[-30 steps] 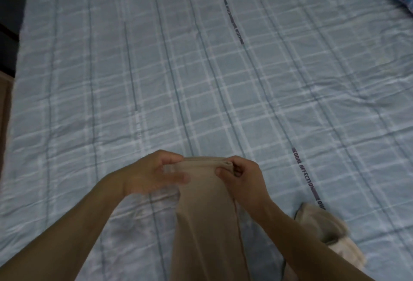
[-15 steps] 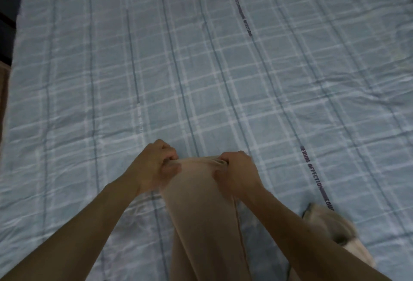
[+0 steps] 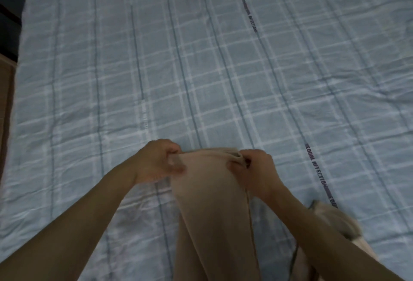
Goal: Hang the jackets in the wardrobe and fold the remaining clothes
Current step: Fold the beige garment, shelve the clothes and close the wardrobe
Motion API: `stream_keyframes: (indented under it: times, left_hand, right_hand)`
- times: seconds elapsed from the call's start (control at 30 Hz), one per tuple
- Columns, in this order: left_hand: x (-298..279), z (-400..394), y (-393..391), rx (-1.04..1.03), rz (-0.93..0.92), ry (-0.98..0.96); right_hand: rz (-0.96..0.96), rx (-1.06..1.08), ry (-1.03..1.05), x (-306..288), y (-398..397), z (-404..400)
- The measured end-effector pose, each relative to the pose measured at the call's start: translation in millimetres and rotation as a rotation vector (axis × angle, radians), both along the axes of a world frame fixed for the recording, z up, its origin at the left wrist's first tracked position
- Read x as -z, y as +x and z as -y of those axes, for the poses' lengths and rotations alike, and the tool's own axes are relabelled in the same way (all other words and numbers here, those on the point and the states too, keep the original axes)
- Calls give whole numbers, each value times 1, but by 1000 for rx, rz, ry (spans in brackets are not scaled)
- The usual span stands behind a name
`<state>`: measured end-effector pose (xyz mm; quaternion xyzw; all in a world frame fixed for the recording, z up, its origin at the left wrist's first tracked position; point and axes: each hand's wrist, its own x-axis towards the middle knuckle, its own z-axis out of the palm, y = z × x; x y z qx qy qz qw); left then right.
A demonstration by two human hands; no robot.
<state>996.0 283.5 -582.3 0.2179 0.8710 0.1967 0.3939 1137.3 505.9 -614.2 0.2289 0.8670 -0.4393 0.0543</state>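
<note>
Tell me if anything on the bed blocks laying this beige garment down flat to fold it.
Nothing visible does. Both the left hand and right hand grip the beige garment at its top edge, and the checked bedsheet ahead lies bare. Another pale cloth lies off to the right.

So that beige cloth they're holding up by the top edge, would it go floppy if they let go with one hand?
Probably. The beige garment hangs limp below where the left hand and right hand pinch its edge, so it looks soft and unstiffened. It seems light, since fingertip pinches carry it. Released, it would likely slump onto the bedsheet.
</note>
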Motion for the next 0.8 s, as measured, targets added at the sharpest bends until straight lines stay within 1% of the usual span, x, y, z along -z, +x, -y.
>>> stream_keyframes:
  times: [0.13, 0.2, 0.27, 0.37, 0.4, 0.5, 0.57, 0.63, 0.7, 0.8]
  left_hand:
    - [-12, -37, -5, -131, -1, 183]
    - [-14, -66, -4, -168, -84, 285]
    - [-13, -96, 3, -203, -183, 327]
    - [-7, -124, 26, -122, -288, 221]
    - [-4, -125, 38, -106, -306, 200]
    - [10, -108, 79, -83, -360, 123]
    - [19, -92, 106, -74, -339, 2]
    - [28, -81, 126, -109, -250, -81]
    - [34, -74, 138, -111, -211, -108]
    - [41, -68, 146, -127, -288, -77]
  right_hand:
    - [-66, 173, -85, -21, 13, -35]
    - [-130, 294, -108, -30, 15, -57]
    - [-115, 405, -78, -29, 14, -76]
    - [45, 493, -35, -9, 19, -94]
    - [69, 529, -37, -2, 23, -98]
    - [40, 603, 7, 14, 38, -102]
    - [27, 572, 18, 19, 46, -102]
    - [38, 530, 6, 20, 50, -101]
    - [48, 498, 11, 19, 51, -101]
    - [53, 486, 12, 16, 50, -104]
